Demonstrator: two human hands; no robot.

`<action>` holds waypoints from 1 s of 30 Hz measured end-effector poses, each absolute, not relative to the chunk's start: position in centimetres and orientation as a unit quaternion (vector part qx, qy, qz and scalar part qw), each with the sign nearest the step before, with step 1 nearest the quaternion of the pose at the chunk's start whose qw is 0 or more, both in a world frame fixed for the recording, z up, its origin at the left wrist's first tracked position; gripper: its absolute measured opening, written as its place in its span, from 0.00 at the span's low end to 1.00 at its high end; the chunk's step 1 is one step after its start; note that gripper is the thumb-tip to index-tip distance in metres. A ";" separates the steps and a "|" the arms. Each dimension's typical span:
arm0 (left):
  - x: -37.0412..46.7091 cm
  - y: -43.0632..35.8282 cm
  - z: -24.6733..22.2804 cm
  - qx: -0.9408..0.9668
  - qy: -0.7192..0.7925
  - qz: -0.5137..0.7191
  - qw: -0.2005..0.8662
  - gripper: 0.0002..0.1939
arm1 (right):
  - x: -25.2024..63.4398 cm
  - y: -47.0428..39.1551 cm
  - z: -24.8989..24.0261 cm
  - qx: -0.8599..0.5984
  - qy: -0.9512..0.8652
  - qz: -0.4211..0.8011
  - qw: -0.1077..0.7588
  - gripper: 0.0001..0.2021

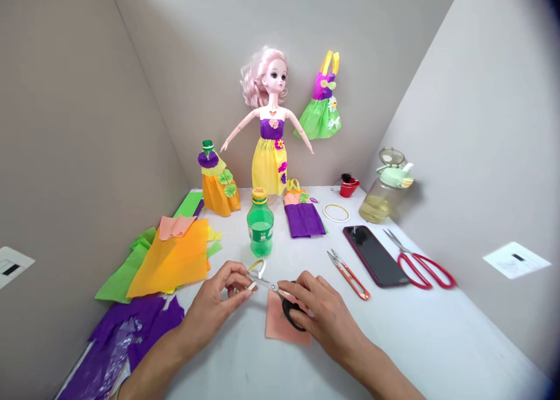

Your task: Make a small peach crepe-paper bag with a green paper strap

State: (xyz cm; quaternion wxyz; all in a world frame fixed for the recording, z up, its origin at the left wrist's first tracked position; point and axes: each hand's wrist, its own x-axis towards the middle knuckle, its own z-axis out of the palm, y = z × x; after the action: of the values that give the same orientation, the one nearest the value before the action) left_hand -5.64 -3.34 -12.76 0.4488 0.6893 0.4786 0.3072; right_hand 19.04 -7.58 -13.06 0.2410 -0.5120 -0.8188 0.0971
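My left hand (225, 298) pinches a thin white and yellow strip (259, 267), its free end curling up above the fingers. In my right hand (317, 312) is a pair of small scissors (273, 286) with black handles, fingers in the loops. Their metal blades point left and meet the strip beside my left fingertips. A square of salmon-pink fabric (280, 324) lies on the table below the scissors, partly under my right hand. Just behind the hands stands a green bottle (261, 231) with a yellow cap.
Orange fabric (175, 260) and purple fabric (140, 330) lie left. Orange snips (350, 274), a phone (371, 257) and red-handled scissors (422, 266) lie right. A doll (271, 132), a dressed bottle (219, 184), a tape ring (336, 213) and a water bottle (380, 196) are behind.
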 end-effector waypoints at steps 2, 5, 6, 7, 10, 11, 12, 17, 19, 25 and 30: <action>-6.2 -2.9 -13.2 0.731 0.501 0.298 0.354 0.11 | 19.1 -7.4 -13.2 -0.503 -0.821 0.058 0.264 0.24; -7.0 -2.1 -13.7 0.786 0.505 0.274 0.227 0.10 | 19.2 -7.1 -13.4 -0.487 -0.825 0.010 0.286 0.21; -7.2 -1.9 -13.8 0.802 0.495 0.273 0.195 0.10 | 19.2 -7.0 -13.5 -0.482 -0.828 -0.001 0.286 0.21; -7.3 -1.8 -13.8 0.813 0.482 0.281 0.168 0.09 | 19.2 -6.9 -13.7 -0.477 -0.832 -0.011 0.284 0.20; -7.1 -1.9 -13.4 0.820 0.453 0.324 0.132 0.07 | 19.0 -6.8 -14.1 -0.464 -0.842 -0.038 0.271 0.17; -7.0 -2.1 -13.3 0.821 0.446 0.332 0.132 0.07 | 18.9 -6.8 -14.2 -0.461 -0.845 -0.046 0.267 0.17; -6.8 -2.3 -13.2 0.824 0.438 0.334 0.133 0.07 | 18.8 -6.9 -14.2 -0.458 -0.848 -0.055 0.262 0.16; -5.9 -3.1 -13.3 0.864 0.379 0.316 0.097 0.09 | 18.3 -7.1 -14.2 -0.444 -0.859 -0.084 0.240 0.17; -5.6 -3.3 -13.3 0.872 0.371 0.310 0.080 0.09 | 18.2 -7.1 -14.1 -0.440 -0.860 -0.087 0.242 0.16; -5.2 -3.8 -13.2 0.872 0.376 0.307 0.058 0.09 | 18.2 -6.8 -14.2 -0.427 -0.858 -0.115 0.259 0.16; -5.0 -3.8 -13.4 0.855 0.391 0.335 0.064 0.11 | 18.8 -6.0 -15.0 -0.380 -0.869 -0.155 0.275 0.15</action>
State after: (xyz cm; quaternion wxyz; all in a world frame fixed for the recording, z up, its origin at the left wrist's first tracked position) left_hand -5.02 -3.81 -13.37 0.0639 0.8551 0.3907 0.3347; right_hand 18.76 -6.00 -15.02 0.2749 -0.3801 -0.8694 -0.1554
